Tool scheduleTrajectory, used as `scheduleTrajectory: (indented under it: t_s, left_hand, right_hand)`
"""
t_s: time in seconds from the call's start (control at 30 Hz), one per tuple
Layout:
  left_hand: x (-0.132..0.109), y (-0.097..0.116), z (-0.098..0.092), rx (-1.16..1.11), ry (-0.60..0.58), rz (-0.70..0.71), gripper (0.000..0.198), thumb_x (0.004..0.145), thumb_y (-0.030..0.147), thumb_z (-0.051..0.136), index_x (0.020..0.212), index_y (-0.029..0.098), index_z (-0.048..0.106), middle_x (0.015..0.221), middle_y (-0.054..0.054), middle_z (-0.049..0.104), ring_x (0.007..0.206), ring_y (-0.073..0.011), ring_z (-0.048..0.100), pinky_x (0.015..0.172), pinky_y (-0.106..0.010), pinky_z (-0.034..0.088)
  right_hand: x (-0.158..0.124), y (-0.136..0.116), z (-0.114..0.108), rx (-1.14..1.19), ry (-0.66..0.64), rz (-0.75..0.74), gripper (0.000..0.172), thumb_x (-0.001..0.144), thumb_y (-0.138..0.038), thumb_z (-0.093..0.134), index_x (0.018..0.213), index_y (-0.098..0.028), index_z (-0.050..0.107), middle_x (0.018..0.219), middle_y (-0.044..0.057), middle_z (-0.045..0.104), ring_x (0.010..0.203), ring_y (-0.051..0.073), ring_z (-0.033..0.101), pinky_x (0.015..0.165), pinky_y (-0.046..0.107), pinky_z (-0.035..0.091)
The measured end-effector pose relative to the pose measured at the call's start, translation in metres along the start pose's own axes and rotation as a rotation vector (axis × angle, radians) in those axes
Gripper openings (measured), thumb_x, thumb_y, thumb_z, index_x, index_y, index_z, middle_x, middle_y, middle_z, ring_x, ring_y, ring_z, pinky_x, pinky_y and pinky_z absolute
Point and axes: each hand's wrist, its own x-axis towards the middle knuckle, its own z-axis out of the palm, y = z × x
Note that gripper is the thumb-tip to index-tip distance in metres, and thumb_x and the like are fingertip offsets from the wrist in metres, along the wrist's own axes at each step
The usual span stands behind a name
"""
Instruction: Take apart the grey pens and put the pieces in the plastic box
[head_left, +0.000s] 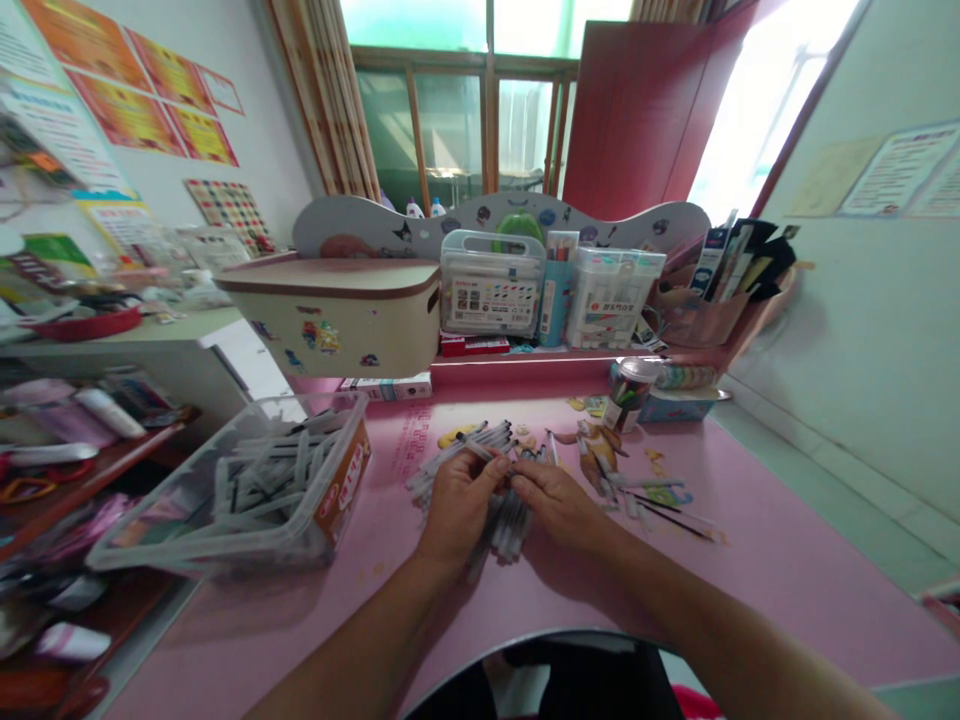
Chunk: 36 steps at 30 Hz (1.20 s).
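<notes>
Both hands meet over the middle of the pink desk, fingertips almost touching. My left hand [463, 492] is closed, with thumb and fingers pinched on a slim pale pen. Beside it, my right hand [551, 497] is also closed in a pinch; what lies between its fingertips is too small to make out. Under and between the hands lies a bunch of grey-white pens [510, 530]. More pens with dark tips [491, 436] lie just behind my left hand. A few loose pens and thin brushes [671, 512] rest to the right.
A clear plastic bin [217, 545] of pale pens stands at left. Along the back are a lidded cream box [352, 320], a marker case [491, 290], a second case [611, 300] and a pen holder [697, 315]. A clear jar [628, 395] stands at the back right.
</notes>
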Motion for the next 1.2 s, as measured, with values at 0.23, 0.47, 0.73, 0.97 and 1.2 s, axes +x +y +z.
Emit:
scheduleTrajectory:
  t_s: [0.23,0.47,0.73,0.97,1.2]
  left_hand:
    - [0.003,-0.001,-0.001,-0.044,-0.021,-0.047,0.014,0.080,0.030,0.069,0.081,0.016,0.068,0.075,-0.004,0.067,0.070,-0.0150,0.060,0.068,-0.025,0.047]
    - [0.006,-0.004,-0.001,-0.160,-0.102,-0.172,0.028,0.084,0.044,0.062,0.090,0.017,0.062,0.075,0.000,0.061,0.056,-0.0087,0.054,0.051,-0.019,0.043]
    - [0.002,-0.003,-0.001,-0.203,-0.486,-0.341,0.045,0.078,0.042,0.069,0.111,0.019,0.049,0.056,0.002,0.062,0.036,-0.0054,0.039,0.037,-0.015,0.024]
    - [0.003,-0.001,-0.007,-0.364,-0.526,-0.482,0.039,0.077,0.042,0.072,0.103,0.020,0.051,0.052,0.004,0.058,0.033,-0.0034,0.033,0.035,-0.013,0.016]
    - [0.006,0.000,-0.007,-0.600,-0.355,-0.491,0.033,0.069,0.016,0.072,0.102,0.013,0.065,0.076,-0.005,0.067,0.056,-0.0070,0.056,0.049,-0.015,0.044]
  right_hand:
    - [0.001,-0.004,-0.004,0.005,0.018,-0.069,0.030,0.079,-0.041,0.069,0.100,-0.020,0.068,0.089,0.004,0.066,0.084,0.019,0.060,0.070,0.029,0.047]
    - [0.008,-0.002,-0.025,0.066,0.258,0.000,0.035,0.080,-0.052,0.065,0.073,-0.018,0.059,0.054,-0.006,0.041,0.047,0.008,0.034,0.042,0.021,0.025]
    - [0.007,-0.005,-0.026,0.066,0.237,0.045,0.044,0.082,-0.058,0.058,0.065,-0.020,0.045,0.052,-0.008,0.034,0.045,0.007,0.024,0.040,0.021,0.018]
    - [0.007,0.000,-0.030,0.051,0.140,0.060,0.044,0.082,-0.057,0.060,0.063,-0.019,0.048,0.049,-0.008,0.032,0.042,0.007,0.022,0.039,0.024,0.012]
    - [0.011,0.001,-0.031,0.241,0.213,0.135,0.046,0.075,-0.057,0.066,0.062,-0.020,0.043,0.042,-0.011,0.029,0.034,0.003,0.016,0.034,0.019,0.011]
